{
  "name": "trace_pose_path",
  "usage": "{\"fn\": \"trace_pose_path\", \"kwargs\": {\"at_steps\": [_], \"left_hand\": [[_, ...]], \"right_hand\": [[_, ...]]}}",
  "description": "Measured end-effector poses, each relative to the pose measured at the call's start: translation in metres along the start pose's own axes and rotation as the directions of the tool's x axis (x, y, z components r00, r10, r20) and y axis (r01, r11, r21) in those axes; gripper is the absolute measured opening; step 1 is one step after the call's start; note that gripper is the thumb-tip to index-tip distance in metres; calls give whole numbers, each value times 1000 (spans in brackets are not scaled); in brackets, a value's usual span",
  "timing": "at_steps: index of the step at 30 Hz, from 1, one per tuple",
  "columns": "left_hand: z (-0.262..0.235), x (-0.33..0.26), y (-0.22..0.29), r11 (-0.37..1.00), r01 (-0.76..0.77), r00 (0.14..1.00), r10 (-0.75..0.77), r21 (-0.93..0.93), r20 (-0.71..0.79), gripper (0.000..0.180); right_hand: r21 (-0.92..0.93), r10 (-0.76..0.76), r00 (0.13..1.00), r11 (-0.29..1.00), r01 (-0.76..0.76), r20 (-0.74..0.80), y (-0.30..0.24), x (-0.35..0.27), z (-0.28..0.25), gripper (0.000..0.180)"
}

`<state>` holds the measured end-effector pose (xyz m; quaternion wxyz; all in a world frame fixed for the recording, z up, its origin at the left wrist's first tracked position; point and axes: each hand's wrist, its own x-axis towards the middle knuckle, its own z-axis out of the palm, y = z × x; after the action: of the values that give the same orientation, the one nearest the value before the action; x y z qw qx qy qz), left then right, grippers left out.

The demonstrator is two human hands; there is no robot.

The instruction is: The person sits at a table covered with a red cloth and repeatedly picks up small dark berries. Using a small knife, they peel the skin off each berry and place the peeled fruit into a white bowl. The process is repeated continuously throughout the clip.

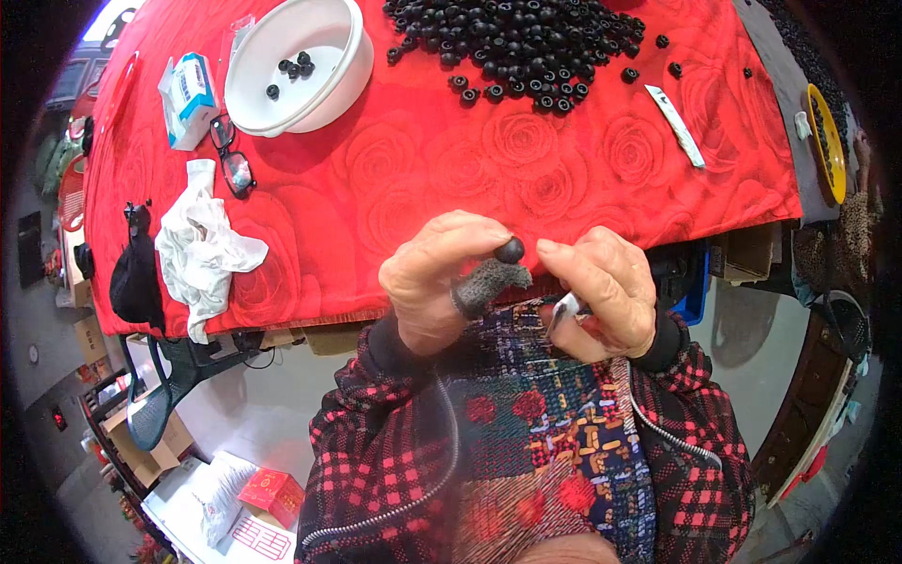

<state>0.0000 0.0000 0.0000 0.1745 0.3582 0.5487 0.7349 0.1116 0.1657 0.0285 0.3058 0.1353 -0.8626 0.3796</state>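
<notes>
My left hand (427, 273) pinches a small round black piece (508, 251) between finger and thumb, just off the table's front edge. A grey knitted sleeve (489, 284) covers one finger of that hand. Close by on the right, my right hand (606, 287) is closed on a small white-and-dark object (567, 310), mostly hidden by the fingers. Its index fingertip points toward the black piece, with a small gap. At the back of the table lies a big heap of similar black pieces (526, 42), many of them with a hollow side showing.
A red rose-patterned cloth (395, 207) covers the table. On it are a white basin (329, 99) holding several black pieces, a tissue pack (190, 99), glasses (235, 164), a crumpled white cloth (202, 240) and a white paper strip (675, 127). A yellow-rimmed dish (827, 146) stands far right.
</notes>
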Motion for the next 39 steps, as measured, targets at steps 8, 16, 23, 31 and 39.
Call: {"fn": "trace_pose_path", "kwargs": {"at_steps": [8,16,23,31,39], "left_hand": [[-1,2,-1,997,60,998,-59,-50,22,35],[3,1,4,961,259,965,-255,-100,55,26],[2,-4,4,797,552,834,-531,-243,151,22],[-65,55,31,810,30,938,179,585,-295,24],[-141,123,22,342,100,919,329,934,-218,31]], "right_hand": [[2,-1,1000,1000,1,-9,1,5,6,63],[-71,-8,999,997,11,39,4,5,9,68],[100,104,986,988,-117,127,6,12,9,67],[-101,241,968,964,-248,-76,22,9,-3,55],[-354,324,937,867,-350,-132,55,-8,-2,44]]}}
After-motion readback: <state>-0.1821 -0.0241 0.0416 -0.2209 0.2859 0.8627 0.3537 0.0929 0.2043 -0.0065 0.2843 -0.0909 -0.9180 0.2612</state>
